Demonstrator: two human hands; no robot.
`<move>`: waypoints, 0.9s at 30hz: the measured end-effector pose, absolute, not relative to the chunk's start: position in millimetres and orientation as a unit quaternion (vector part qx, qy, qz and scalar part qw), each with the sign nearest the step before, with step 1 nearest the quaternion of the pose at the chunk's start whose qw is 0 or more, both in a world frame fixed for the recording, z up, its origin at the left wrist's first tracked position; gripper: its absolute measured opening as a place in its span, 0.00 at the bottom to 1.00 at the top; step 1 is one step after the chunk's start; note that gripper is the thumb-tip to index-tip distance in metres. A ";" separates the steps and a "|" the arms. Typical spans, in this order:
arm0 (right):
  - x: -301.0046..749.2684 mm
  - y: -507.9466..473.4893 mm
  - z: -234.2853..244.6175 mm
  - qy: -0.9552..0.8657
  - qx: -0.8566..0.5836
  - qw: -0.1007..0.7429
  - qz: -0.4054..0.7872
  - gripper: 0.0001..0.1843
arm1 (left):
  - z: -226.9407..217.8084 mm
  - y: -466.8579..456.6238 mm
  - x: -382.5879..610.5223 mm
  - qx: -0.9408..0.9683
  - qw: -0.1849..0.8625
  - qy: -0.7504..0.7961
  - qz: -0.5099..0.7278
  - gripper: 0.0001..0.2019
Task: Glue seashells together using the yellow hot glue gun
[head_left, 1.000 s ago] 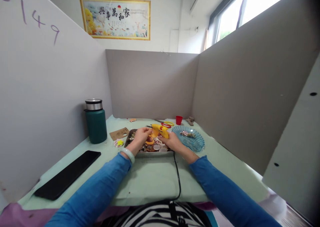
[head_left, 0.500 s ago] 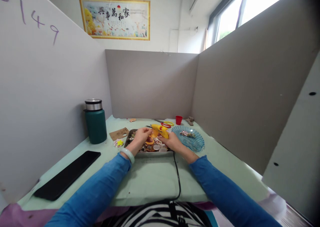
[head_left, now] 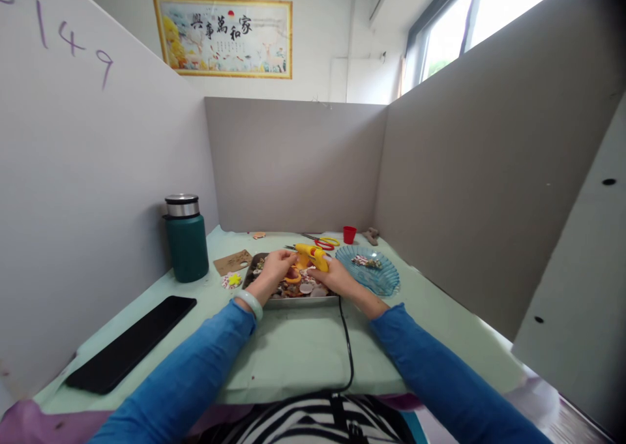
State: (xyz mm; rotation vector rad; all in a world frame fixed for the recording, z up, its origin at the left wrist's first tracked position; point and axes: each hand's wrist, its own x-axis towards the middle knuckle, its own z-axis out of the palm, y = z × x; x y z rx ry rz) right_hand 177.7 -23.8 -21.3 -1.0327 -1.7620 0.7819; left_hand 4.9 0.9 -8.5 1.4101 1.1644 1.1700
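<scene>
My right hand (head_left: pixel 334 276) is wrapped round a yellow glue gun (head_left: pixel 313 256), whose nozzle points left toward my other hand. A black cord (head_left: pixel 347 343) runs from beneath my right wrist to the table's front edge. My left hand (head_left: pixel 278 266) is closed in a pinch close to the nozzle; what its fingertips hold is too small to make out. Both hands are above a metal tray (head_left: pixel 293 302) filled with shells and small pieces. An orange ring-shaped piece (head_left: pixel 293 276) shows between the hands.
Left of the tray are a brown card (head_left: pixel 233 262), a flower-like decorated piece (head_left: pixel 232 280), a green bottle (head_left: pixel 186 242) and a black phone (head_left: pixel 134 343). A blue glass plate (head_left: pixel 388 276) stands right. Scissors (head_left: pixel 325 242) and a red cup (head_left: pixel 349 235) lie behind. Grey partitions (head_left: pixel 298 163) enclose the table.
Almost nothing differs. Both hands and the glue gun keep nearly the same place over the tray; the whole view has shifted very slightly.
</scene>
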 end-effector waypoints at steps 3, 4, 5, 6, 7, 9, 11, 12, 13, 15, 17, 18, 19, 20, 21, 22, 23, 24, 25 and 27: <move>178.0 -23.0 -22.1 -0.719 -0.410 0.461 0.320 0.18 | -8.1 0.3 4.6 0.572 0.468 0.473 0.480 0.05; 178.3 -22.1 -22.8 -0.719 -0.409 0.462 0.321 0.18 | -7.9 -0.2 4.6 0.572 0.468 0.472 0.481 0.05; 178.8 -21.1 -23.6 -0.719 -0.408 0.462 0.320 0.17 | -7.7 -0.7 4.7 0.571 0.469 0.471 0.482 0.05; 179.3 -20.1 -24.3 -0.720 -0.408 0.463 0.318 0.17 | -7.5 -1.2 4.8 0.571 0.469 0.470 0.483 0.05; 179.7 -19.3 -24.9 -0.720 -0.409 0.464 0.315 0.17 | -7.3 -1.6 4.9 0.570 0.469 0.470 0.484 0.06; 180.5 -18.4 -25.5 -0.721 -0.412 0.463 0.308 0.17 | -7.3 -1.8 5.2 0.569 0.468 0.471 0.485 0.06; 180.9 -18.2 -25.7 -0.722 -0.416 0.462 0.303 0.16 | -7.8 -1.4 5.3 0.570 0.465 0.471 0.487 0.06; 181.0 -18.2 -25.8 -0.722 -0.418 0.462 0.301 0.16 | -8.1 -0.9 5.2 0.570 0.464 0.471 0.488 0.06; 181.0 -18.0 -26.0 -0.723 -0.418 0.462 0.298 0.17 | -8.6 -0.4 5.0 0.571 0.463 0.470 0.488 0.06; 181.0 -17.2 -26.9 -0.725 -0.415 0.463 0.296 0.17 | -9.7 0.8 4.5 0.573 0.463 0.466 0.490 0.06; 181.1 -16.1 -28.1 -0.725 -0.412 0.464 0.298 0.16 | -10.8 2.1 3.9 0.575 0.462 0.464 0.491 0.06; 181.2 -15.5 -28.6 -0.725 -0.412 0.465 0.298 0.16 | -11.3 2.7 3.7 0.576 0.461 0.464 0.491 0.06; 181.3 -15.2 -28.9 -0.726 -0.412 0.465 0.296 0.16 | -11.7 3.2 3.6 0.577 0.459 0.464 0.490 0.06; 181.4 -15.0 -29.0 -0.727 -0.413 0.465 0.291 0.16 | -12.1 3.8 3.5 0.577 0.458 0.465 0.490 0.06; 181.5 -14.9 -29.0 -0.729 -0.414 0.465 0.284 0.16 | -12.4 4.4 3.6 0.576 0.459 0.466 0.490 0.07; 181.7 -15.0 -28.8 -0.732 -0.416 0.463 0.277 0.16 | -12.6 4.9 3.7 0.575 0.459 0.467 0.491 0.07; 181.9 -15.0 -28.7 -0.734 -0.417 0.463 0.270 0.17 | -12.6 5.4 3.8 0.573 0.460 0.467 0.492 0.07; 182.0 -15.0 -28.6 -0.736 -0.419 0.463 0.264 0.17 | -12.7 5.8 4.0 0.571 0.461 0.467 0.494 0.07; 182.2 -14.9 -28.6 -0.737 -0.419 0.462 0.259 0.17 | -12.6 6.1 4.2 0.569 0.461 0.467 0.495 0.08; 182.5 -14.3 -29.1 -0.739 -0.418 0.462 0.255 0.17 | -12.3 6.2 4.5 0.565 0.462 0.470 0.496 0.09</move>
